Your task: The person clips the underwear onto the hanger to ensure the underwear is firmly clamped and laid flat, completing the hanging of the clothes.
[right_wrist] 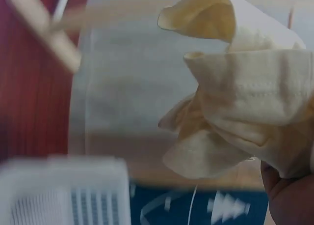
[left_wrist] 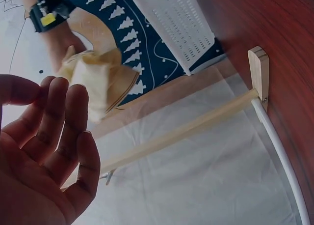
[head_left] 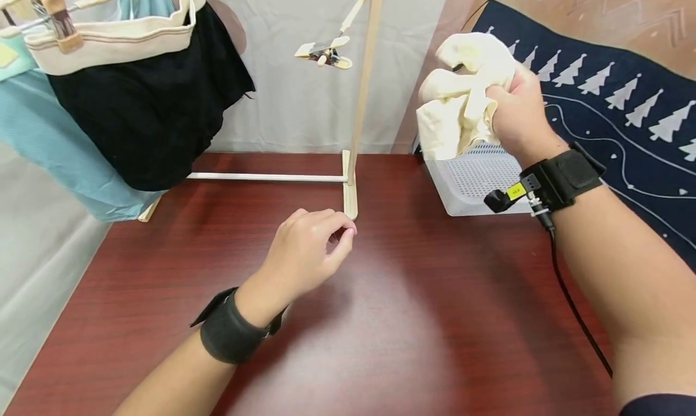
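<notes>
At the far left, above the counter (head_left: pixel 380 343), a black garment (head_left: pixel 147 102) and a light blue garment (head_left: pixel 49 138) hang from a wooden drying rack (head_left: pixel 359 102); both are cut off by the picture edge. Clothespins (head_left: pixel 326 52) hang on the rack, small and hard to make out.

Lower, the left hand (head_left: pixel 307 253) is just over the dark red counter, near the foot of the rack. Its forearm comes from the lower left, with a black strap on the wrist. In the head view the fingers are loosely bent and the thumb is near the index fingertip. The left wrist view shows the fingers (left_wrist: pixel 64 122) relaxed and holding nothing.

To the right, the right hand (head_left: pixel 519 117) is raised above a white perforated basket (head_left: pixel 473 180), with its back toward the camera. It grips a crumpled cream cloth (head_left: pixel 464 96), which hangs in the air over the basket. The fingers are hidden behind the cloth. In the right wrist view the cloth (right_wrist: pixel 245 102) fills most of the picture and the basket (right_wrist: pixel 64 190) is blurred. Behind lies a dark blue rug with white trees (head_left: pixel 625 102).
</notes>
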Demonstrator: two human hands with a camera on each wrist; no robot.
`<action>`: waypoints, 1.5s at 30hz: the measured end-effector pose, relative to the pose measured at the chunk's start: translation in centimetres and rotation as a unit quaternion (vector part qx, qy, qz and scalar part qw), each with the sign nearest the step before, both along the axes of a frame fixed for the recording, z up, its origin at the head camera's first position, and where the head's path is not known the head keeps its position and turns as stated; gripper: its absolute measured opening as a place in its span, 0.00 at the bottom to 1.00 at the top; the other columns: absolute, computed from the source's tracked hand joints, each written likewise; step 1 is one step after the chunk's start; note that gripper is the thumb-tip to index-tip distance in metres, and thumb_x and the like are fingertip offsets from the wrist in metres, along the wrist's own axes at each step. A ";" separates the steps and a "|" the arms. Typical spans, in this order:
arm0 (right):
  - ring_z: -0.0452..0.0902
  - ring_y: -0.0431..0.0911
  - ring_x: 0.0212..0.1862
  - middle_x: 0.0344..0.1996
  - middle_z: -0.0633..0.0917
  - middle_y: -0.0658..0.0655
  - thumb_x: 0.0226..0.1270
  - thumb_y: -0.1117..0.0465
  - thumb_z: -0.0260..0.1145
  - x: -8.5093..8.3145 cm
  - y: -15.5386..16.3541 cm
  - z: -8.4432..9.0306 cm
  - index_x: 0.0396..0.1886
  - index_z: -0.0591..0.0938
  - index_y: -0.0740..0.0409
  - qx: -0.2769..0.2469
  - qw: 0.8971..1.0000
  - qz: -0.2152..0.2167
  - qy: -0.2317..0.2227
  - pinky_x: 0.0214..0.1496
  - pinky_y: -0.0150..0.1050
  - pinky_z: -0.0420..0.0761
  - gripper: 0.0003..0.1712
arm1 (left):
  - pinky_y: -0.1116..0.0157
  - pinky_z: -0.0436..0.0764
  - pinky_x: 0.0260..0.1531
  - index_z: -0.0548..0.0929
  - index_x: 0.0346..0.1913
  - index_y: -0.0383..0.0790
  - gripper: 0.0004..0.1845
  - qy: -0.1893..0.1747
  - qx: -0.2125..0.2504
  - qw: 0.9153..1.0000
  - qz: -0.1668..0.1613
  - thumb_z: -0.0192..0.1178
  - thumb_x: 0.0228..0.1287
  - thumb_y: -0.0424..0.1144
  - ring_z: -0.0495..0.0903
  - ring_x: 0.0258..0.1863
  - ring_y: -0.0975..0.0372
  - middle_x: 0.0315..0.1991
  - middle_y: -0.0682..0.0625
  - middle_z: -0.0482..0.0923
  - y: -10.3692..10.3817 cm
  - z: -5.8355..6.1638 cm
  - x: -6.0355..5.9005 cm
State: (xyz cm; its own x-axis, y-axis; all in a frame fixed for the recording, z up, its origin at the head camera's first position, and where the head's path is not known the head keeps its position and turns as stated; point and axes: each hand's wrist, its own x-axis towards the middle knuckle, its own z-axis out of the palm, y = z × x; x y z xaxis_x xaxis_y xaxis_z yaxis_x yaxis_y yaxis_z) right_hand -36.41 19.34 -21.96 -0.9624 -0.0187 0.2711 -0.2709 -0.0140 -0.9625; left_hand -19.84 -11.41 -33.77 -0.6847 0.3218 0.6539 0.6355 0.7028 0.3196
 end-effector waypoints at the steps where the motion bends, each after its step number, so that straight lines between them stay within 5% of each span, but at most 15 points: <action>1: 0.86 0.45 0.45 0.47 0.83 0.57 0.68 0.76 0.44 0.5 -0.7 0.0 0.63 0.74 0.60 -0.017 1.000 0.015 0.006 0.43 0.32 0.85 0.27 | 0.65 0.71 0.30 0.85 0.32 0.47 0.05 0.001 0.002 1.000 0.000 0.59 0.62 0.36 0.69 0.21 0.68 0.22 0.59 0.76 0.0 0.0 0.0; 8: 0.86 0.41 0.30 0.32 0.86 0.56 0.65 0.77 0.46 4.5 -4.8 -1.7 0.54 0.76 0.63 0.001 0.995 0.095 0.025 0.30 0.31 0.84 0.22 | 0.64 0.73 0.33 0.85 0.35 0.47 0.06 -0.003 0.024 1.000 0.003 0.57 0.65 0.37 0.75 0.25 0.68 0.26 0.59 0.80 0.0 0.1 -0.6; 12: 0.82 0.39 0.22 0.25 0.85 0.52 0.63 0.76 0.47 6.9 -6.2 -4.0 0.48 0.76 0.62 0.066 0.987 0.144 -0.011 0.22 0.33 0.82 0.18 | 0.62 0.76 0.36 0.84 0.44 0.48 0.09 -0.084 0.070 0.993 0.034 0.55 0.70 0.45 0.80 0.32 0.65 0.33 0.57 0.81 -0.2 0.2 -1.4; 15: 0.82 0.39 0.22 0.26 0.84 0.51 0.62 0.75 0.48 8.4 -6.9 -6.0 0.49 0.75 0.63 0.112 0.979 0.169 -0.030 0.22 0.35 0.82 0.18 | 0.59 0.79 0.43 0.80 0.55 0.48 0.17 -0.179 0.109 0.977 0.038 0.51 0.73 0.52 0.82 0.42 0.62 0.44 0.55 0.81 -0.4 0.0 -2.2; 18: 0.81 0.40 0.23 0.28 0.84 0.51 0.61 0.75 0.48 9.3 -7.6 -8.0 0.54 0.74 0.66 0.139 0.972 0.188 -0.030 0.23 0.36 0.82 0.21 | 0.59 0.80 0.46 0.80 0.56 0.46 0.20 -0.267 0.158 0.951 -0.006 0.52 0.74 0.55 0.83 0.45 0.59 0.46 0.52 0.83 -0.5 -0.3 -3.0; 22: 0.82 0.40 0.25 0.30 0.84 0.52 0.60 0.75 0.49 10.0 -8.0 -10.9 0.56 0.73 0.70 0.165 0.964 0.205 -0.046 0.24 0.36 0.83 0.23 | 0.64 0.79 0.41 0.84 0.44 0.44 0.12 -0.305 0.209 0.928 -0.054 0.58 0.71 0.48 0.82 0.37 0.62 0.35 0.52 0.83 -0.2 -0.9 -3.6; 29: 0.83 0.40 0.30 0.32 0.83 0.55 0.60 0.74 0.52 10.4 -7.5 -14.1 0.51 0.77 0.69 0.235 0.939 0.231 -0.098 0.31 0.37 0.84 0.18 | 0.66 0.71 0.31 0.79 0.33 0.44 0.09 -0.254 0.179 0.949 -0.047 0.60 0.70 0.43 0.69 0.26 0.63 0.22 0.54 0.68 0.2 -1.0 -3.5; 34: 0.81 0.40 0.40 0.40 0.84 0.53 0.64 0.70 0.50 9.8 -7.1 -14.3 0.52 0.79 0.67 0.217 0.929 0.267 -0.139 0.44 0.37 0.83 0.19 | 0.65 0.74 0.34 0.83 0.40 0.45 0.07 -0.250 0.139 0.957 -0.051 0.60 0.71 0.44 0.72 0.28 0.62 0.23 0.54 0.71 0.4 -0.8 -3.1; 39: 0.80 0.40 0.51 0.52 0.84 0.54 0.79 0.57 0.45 7.9 -8.3 -14.2 0.61 0.78 0.60 0.183 0.926 0.271 -0.189 0.52 0.35 0.81 0.22 | 0.65 0.74 0.36 0.81 0.34 0.46 0.07 -0.237 0.094 0.964 -0.081 0.60 0.71 0.43 0.74 0.30 0.63 0.26 0.54 0.76 0.5 -1.0 -2.9; 45: 0.86 0.43 0.43 0.43 0.87 0.53 0.80 0.47 0.48 6.4 -11.2 -14.8 0.59 0.78 0.58 0.085 0.878 0.329 -0.337 0.45 0.37 0.85 0.24 | 0.65 0.74 0.34 0.80 0.33 0.46 0.07 -0.190 0.033 0.975 -0.110 0.61 0.70 0.42 0.73 0.28 0.64 0.23 0.57 0.73 0.8 -1.5 -2.2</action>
